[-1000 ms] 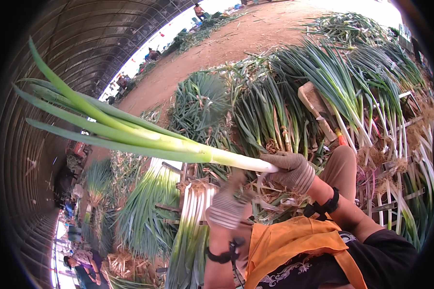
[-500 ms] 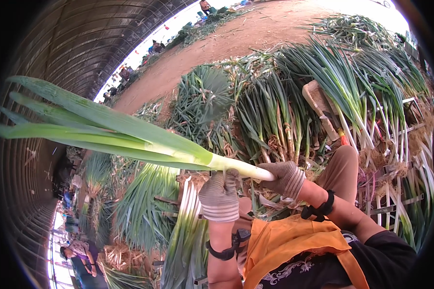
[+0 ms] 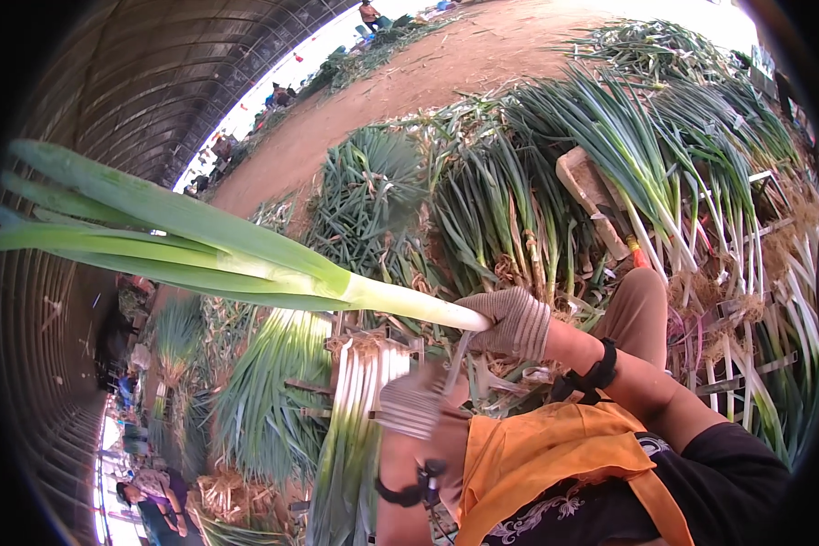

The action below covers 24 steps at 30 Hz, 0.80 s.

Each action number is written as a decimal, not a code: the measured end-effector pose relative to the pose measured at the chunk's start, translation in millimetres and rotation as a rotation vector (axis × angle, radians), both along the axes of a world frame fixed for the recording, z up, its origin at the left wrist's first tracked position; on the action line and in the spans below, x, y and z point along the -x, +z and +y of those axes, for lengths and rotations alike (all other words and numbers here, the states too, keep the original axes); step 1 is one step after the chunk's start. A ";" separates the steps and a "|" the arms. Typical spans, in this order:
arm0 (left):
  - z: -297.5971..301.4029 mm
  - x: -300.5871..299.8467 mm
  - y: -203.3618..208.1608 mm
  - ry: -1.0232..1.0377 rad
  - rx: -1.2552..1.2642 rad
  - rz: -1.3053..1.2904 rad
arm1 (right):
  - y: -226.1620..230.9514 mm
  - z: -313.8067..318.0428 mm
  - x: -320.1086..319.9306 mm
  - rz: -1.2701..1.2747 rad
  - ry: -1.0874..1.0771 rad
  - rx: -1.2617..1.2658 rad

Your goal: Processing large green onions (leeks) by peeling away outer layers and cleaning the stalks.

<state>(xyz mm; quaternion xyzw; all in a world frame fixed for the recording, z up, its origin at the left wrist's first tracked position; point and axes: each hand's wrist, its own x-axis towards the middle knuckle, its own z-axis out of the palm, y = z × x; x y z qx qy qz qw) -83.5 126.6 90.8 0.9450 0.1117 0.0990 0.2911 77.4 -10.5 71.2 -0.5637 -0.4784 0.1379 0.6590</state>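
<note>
A large green onion [image 3: 409,303] lies slantwise across the view, its leaves fanning to the far left and its white end toward me. My right hand [image 3: 510,323], in a striped work glove, is closed round that white end. A thin pale strip of onion skin [image 3: 459,364] hangs from near the right fingers down to my left hand [image 3: 414,400]. That gloved hand is lower, off the stalk and blurred; its fingers seem closed on the strip. Beside it lie trimmed green onions [image 3: 355,391] with white stalks.
Green onion heaps [image 3: 273,391] lie left, with more bundles [image 3: 510,209] ahead. A worn tan scoop-like tool [image 3: 591,200] rests among them, near my bent knee [image 3: 635,309]. Metal rack bars [image 3: 746,387] stand at right. A seated person [image 3: 159,500] is at lower left.
My left hand has let go of the stalk and moved down toward me, a pale strip now stretching to it. The onion has shifted slightly left, still in my right hand.
</note>
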 end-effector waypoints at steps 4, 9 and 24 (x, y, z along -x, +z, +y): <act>10.1 -31.3 56.5 -0.120 0.951 -0.845 | 2.4 7.9 16.8 0.077 0.031 0.139; 15.2 -51.9 81.3 -0.254 1.215 -0.883 | -25.2 8.8 37.8 0.076 -0.007 0.091; 47.4 -63.1 81.8 0.071 1.260 -0.915 | -50.0 30.9 22.2 0.018 0.256 0.291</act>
